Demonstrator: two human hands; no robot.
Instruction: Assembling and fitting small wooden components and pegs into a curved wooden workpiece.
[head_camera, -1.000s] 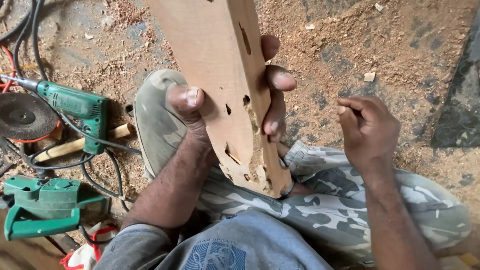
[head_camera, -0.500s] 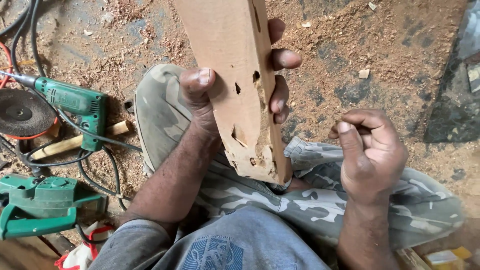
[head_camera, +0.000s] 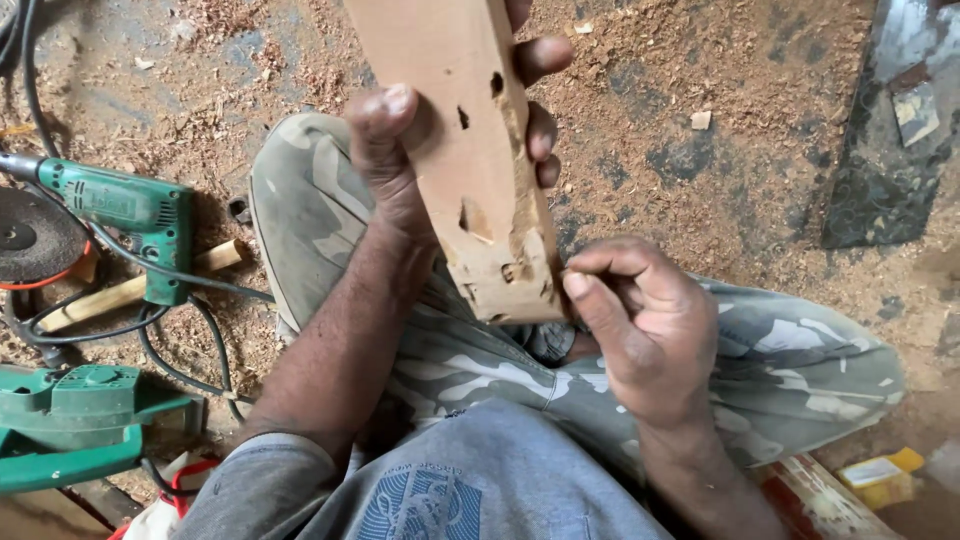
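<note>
2 hands meet on 1 plank in your head view. Your left hand is clamped on the wooden plank, thumb across the near face and the fingers wrapped round the far edge, holding it tilted over your lap. Its long axis runs from 11 o'clock at the top of the frame down to 5 o'clock, where the chipped lower end, with its small mortise holes, rests just above your camouflage trousers.

Your right hand lies at 4 o'clock from that lower end and is the nearer hand to it. Its fingers are drawn together, thumb tip touching the plank's bottom right corner; you cannot tell whether anything small is pinched between them.

Off at 9 o'clock a green power drill lies on the sawdust-covered floor, beside a grinding disc, with a green planer at 8 o'clock.
</note>
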